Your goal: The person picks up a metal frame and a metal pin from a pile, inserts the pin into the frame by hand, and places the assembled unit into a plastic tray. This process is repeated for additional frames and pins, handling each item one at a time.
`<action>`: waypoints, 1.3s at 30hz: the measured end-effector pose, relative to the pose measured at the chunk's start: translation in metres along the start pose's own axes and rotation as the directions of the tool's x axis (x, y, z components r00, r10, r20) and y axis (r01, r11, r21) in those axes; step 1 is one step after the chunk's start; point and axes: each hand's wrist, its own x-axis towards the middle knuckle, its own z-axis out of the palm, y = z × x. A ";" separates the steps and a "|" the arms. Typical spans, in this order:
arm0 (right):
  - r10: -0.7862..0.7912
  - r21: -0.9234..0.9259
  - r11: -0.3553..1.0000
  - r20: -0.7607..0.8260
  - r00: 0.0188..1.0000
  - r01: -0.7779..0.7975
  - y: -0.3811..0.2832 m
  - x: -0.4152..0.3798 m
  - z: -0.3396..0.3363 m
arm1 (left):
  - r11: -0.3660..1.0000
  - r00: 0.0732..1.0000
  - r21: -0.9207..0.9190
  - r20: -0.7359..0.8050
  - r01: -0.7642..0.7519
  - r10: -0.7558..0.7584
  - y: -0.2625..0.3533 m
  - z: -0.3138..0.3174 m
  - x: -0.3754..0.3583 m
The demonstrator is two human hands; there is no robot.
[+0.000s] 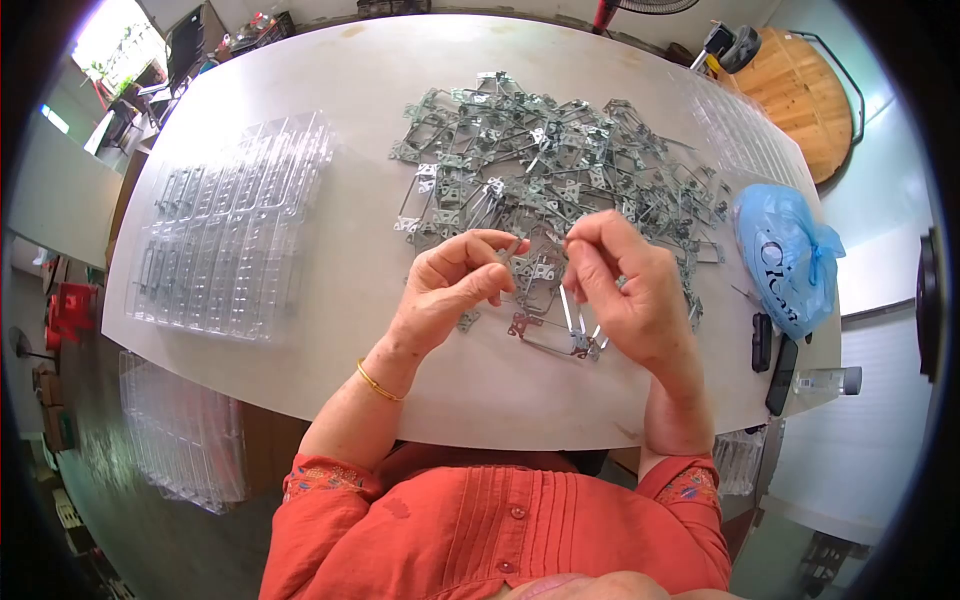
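Observation:
A large heap of metal brackets with thin rods (560,150) covers the middle of the table. My left hand (455,285) is raised at the heap's near edge, fingers curled around a small metal bracket that shows at the fingertips. Facing it, my right hand (630,285) has thumb and forefinger pinched together; what lies between them is too small to make out. Below and between the hands, a bracket with a reddish-brown plate (525,323) and several rods rests on the table's near side.
Stacked clear plastic trays (235,230) with metal parts in them lie on the left. More clear trays (745,125) sit at the far right. A blue plastic bag (785,260), a black case (762,342), a phone-like black object (782,377) and a clear bottle (828,381) line the right edge.

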 end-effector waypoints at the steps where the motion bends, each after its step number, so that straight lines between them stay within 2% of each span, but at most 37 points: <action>1: 0.016 0.123 0.992 -0.039 0.999 -0.011 0.000 0.002 0.003 | 0.997 1.000 0.078 -0.009 -0.023 0.023 -0.002 0.000 -0.001; 2: 0.036 0.245 0.969 -0.077 0.996 -0.016 0.000 0.004 0.005 | 0.997 1.000 0.078 -0.009 -0.022 0.023 -0.003 0.002 -0.001; 4: 0.049 0.288 0.957 -0.038 0.998 -0.036 0.001 0.005 0.011 | 0.911 0.979 0.362 0.024 -0.196 0.201 -0.002 0.008 -0.001; 5: 0.059 0.331 0.942 0.002 0.998 -0.056 0.002 0.005 0.013 | 0.911 0.979 0.362 0.022 -0.196 0.201 -0.001 0.011 -0.001; 6: 0.058 0.333 0.941 0.004 0.998 -0.056 0.005 0.005 0.015 | 0.877 0.976 0.431 0.045 -0.212 0.214 0.000 0.014 -0.002; 7: 0.052 0.258 0.964 0.027 0.998 -0.057 0.008 0.005 0.018 | 0.837 0.972 0.498 0.068 -0.228 0.225 0.001 0.015 -0.002; 8: 0.047 0.182 0.982 0.051 0.998 -0.055 0.010 0.005 0.020 | 0.804 0.968 0.542 0.093 -0.246 0.233 -0.001 0.014 -0.003; 9: 0.045 0.185 0.981 0.055 0.998 -0.054 0.011 0.006 0.023 | 0.803 0.968 0.545 0.089 -0.244 0.234 0.000 0.014 -0.003; 11: 0.017 0.183 0.983 -0.036 0.999 -0.010 0.014 0.007 0.025 | 0.749 0.949 0.602 0.053 -0.278 0.309 0.003 0.018 -0.003; 12: 0.013 0.185 0.983 -0.033 0.999 -0.006 0.014 0.008 0.024 | 0.747 0.949 0.604 0.049 -0.277 0.312 0.003 0.021 -0.002; 14: 0.074 0.199 0.978 -0.082 0.994 -0.056 0.014 0.011 0.018 | 0.785 0.892 0.513 -0.077 -0.348 0.445 0.002 0.024 0.003; 18: 0.117 0.202 0.975 -0.092 0.989 -0.097 0.007 0.013 0.012 | 0.822 0.921 0.488 -0.085 -0.294 0.380 0.001 0.010 0.001; 20: 0.120 0.239 0.966 -0.099 0.988 -0.094 0.007 0.014 0.012 | 0.728 0.939 0.647 -0.054 -0.226 0.339 0.001 0.007 -0.001; 24: 0.094 0.269 0.961 -0.104 0.990 -0.063 0.010 0.014 0.011 | 0.664 0.928 0.702 -0.014 -0.257 0.373 0.002 0.011 0.000; 27: 0.104 0.310 0.948 -0.106 0.989 -0.066 0.015 0.015 0.013 | 0.665 0.917 0.696 -0.023 -0.271 0.398 -0.001 0.012 -0.001; 29: 0.156 0.341 0.934 -0.127 0.980 -0.104 0.016 0.016 0.013 | 0.692 0.902 0.629 0.035 -0.354 0.429 -0.002 0.014 0.001; 31: 0.154 0.351 0.930 -0.111 0.982 -0.106 0.015 0.016 0.011 | 0.652 0.905 0.664 0.091 -0.366 0.416 0.001 0.013 0.000; 32: 0.178 0.341 0.931 -0.117 0.977 -0.129 0.015 0.015 0.010 | 0.678 0.905 0.634 0.085 -0.372 0.417 0.001 0.014 0.000; 33: 0.157 0.350 0.930 -0.103 0.982 -0.112 0.017 0.016 0.010 | 0.645 0.886 0.639 0.132 -0.418 0.444 0.000 0.014 0.001; 39: 0.154 0.351 0.930 -0.103 0.983 -0.109 0.020 0.017 0.010 | 0.684 0.902 0.607 0.140 -0.405 0.409 0.006 0.019 -0.004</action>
